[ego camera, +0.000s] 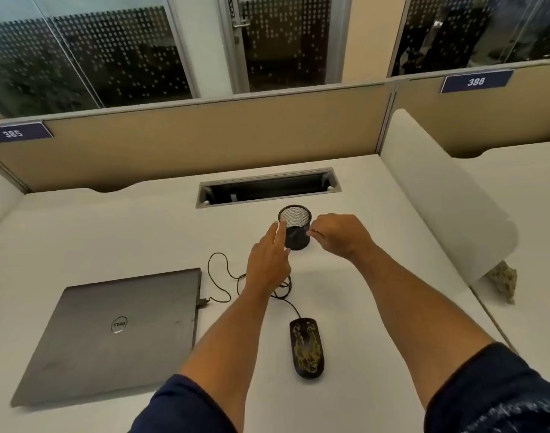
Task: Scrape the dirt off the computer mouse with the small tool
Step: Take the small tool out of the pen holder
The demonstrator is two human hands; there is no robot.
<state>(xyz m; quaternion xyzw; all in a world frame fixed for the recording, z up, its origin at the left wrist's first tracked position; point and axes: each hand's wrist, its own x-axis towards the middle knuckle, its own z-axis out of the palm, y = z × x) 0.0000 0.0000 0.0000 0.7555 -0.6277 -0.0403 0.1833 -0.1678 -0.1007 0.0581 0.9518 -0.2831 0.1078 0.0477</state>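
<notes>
mouse (307,350) (black) with yellowish grime

A: What is the person wearing?

B: Dark navy short sleeves. The left sleeve (186,404) ends above the elbow, and so does the right sleeve (498,392).

A: Any markings on the fabric?

B: The right one shows a faint sheen and creases; no print can be made out.

A: And below the sleeves?

B: 2 bare forearms, a bare left hand (267,260) and right hand (342,234). No watch, no rings.
</notes>
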